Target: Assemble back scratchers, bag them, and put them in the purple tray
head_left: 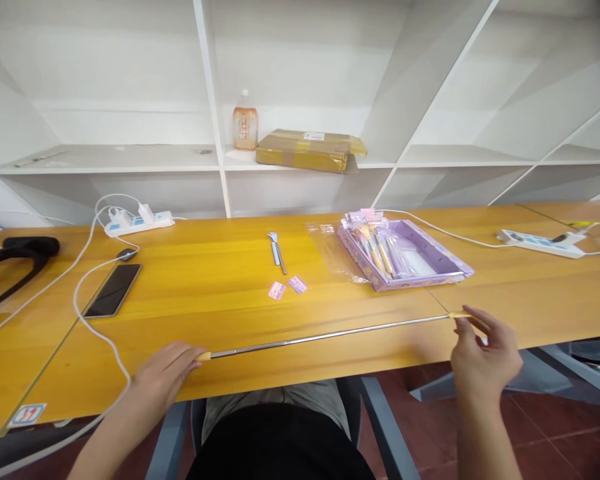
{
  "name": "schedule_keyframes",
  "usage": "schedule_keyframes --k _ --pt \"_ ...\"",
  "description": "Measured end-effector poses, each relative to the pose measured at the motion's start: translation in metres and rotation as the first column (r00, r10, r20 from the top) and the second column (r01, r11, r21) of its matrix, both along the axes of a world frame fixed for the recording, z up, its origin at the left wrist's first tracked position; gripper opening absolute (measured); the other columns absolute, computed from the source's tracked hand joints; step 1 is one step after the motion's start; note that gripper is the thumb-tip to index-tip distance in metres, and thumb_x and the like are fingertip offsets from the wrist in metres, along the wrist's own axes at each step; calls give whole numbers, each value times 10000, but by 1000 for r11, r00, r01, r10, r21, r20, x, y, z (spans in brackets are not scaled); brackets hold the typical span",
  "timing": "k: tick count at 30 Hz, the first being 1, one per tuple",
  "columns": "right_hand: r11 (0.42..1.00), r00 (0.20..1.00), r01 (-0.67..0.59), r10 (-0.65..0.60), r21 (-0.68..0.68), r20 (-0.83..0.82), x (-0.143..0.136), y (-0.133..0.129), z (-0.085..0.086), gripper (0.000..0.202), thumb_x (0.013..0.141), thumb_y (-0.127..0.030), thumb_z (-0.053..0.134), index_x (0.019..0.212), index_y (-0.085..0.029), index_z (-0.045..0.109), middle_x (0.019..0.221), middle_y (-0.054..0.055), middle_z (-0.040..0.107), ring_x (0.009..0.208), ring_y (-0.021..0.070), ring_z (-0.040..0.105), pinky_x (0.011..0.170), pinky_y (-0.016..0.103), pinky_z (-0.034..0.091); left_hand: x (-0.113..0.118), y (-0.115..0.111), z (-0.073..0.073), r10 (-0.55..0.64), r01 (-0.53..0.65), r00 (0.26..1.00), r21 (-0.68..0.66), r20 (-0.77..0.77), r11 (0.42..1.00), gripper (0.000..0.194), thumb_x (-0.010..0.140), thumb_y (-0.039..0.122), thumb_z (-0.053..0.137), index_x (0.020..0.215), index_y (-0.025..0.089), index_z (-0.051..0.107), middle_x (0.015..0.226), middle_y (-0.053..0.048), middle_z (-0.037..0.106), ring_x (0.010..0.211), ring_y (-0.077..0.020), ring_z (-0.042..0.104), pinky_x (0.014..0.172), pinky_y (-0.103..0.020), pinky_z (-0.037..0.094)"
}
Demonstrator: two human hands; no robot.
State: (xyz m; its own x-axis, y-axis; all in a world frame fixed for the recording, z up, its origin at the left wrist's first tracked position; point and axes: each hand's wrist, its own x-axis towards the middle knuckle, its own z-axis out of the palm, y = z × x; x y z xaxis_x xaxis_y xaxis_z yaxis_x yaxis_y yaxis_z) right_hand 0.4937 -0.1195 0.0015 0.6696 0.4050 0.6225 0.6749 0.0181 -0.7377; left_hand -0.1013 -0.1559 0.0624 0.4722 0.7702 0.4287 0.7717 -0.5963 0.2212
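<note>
A long, thin metal rod point(330, 333) with yellowish ends stretches over the front part of the wooden table point(220, 267). My left hand point(167, 373) has its fingers closed on the rod's left end. At the other end, my right hand point(485, 350) pinches the yellowish tip between thumb and fingers. Beyond the rod lie a short blue and dark stick with a fanned end point(277, 253) and two small pink-purple cards, one on the left point(277, 290) and one on the right point(297, 285). A purple tray point(450, 272) holds several wrapped items on its left side.
Clear plastic wrapping point(337, 257) lies left of the tray. A phone point(114, 291), white cable point(103, 333), power strip point(139, 223) and black strapped object point(20, 260) are at left. Another power strip point(543, 243) is at right. A bottle point(245, 127) and taped carton point(303, 150) stand on the shelf.
</note>
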Motion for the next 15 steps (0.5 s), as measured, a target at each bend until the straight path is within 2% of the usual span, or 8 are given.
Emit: schedule_keyframes --k 2,5,8,9,10,12,15 --pt "995 994 -84 88 60 -72 -23 8 12 398 927 -454 759 1231 -196 780 1196 138 770 945 264 733 797 408 603 17 1 1 -21 22 998 -16 53 1000 282 1117 335 462 1199 280 727 1088 -39 814 970 -208 776 885 -329 628" --pt "938 934 -334 343 93 -101 -89 18 31 315 918 -405 800 1162 -208 797 1143 114 785 876 224 733 771 372 608 61 6 -3 -34 34 993 -6 111 999 292 1121 327 466 1231 251 726 1121 -59 812 1007 -210 778 923 -331 631" --pt "800 808 -589 586 111 60 -168 24 50 180 952 -316 781 1110 -233 807 1066 92 796 802 209 722 740 373 613 105 19 -3 -30 31 984 -4 174 999 312 1126 294 440 1254 226 716 1136 -81 803 1010 -203 770 913 -308 621" --pt "760 764 -644 632 92 131 -190 27 56 168 965 -292 768 1122 -246 805 1066 87 799 796 209 721 760 387 614 115 25 0 -17 21 980 -18 196 1000 328 1131 297 417 1240 219 716 1116 -85 800 996 -203 766 903 -309 616" --pt "761 764 -641 622 95 174 -206 32 61 202 985 -263 743 1180 -254 792 1104 90 797 819 210 723 794 398 612 120 33 4 5 5 978 -47 211 999 344 1135 306 396 1233 215 713 1116 -88 796 1002 -208 760 918 -321 609" --pt "710 694 -701 662 60 282 -219 48 70 214 1003 -262 724 1210 -270 778 1087 71 801 825 206 724 807 389 609 120 52 14 44 -16 977 -132 211 991 339 1132 344 399 1212 223 705 1126 -81 787 1016 -221 747 937 -352 592" --pt "593 510 -778 788 -206 344 -202 89 77 255 1025 -361 692 1250 -259 754 1149 79 792 991 236 734 917 395 591 104 85 25 111 -55 976 -279 189 959 293 1105 390 446 1136 236 694 1091 -68 770 1007 -245 726 912 -383 563"
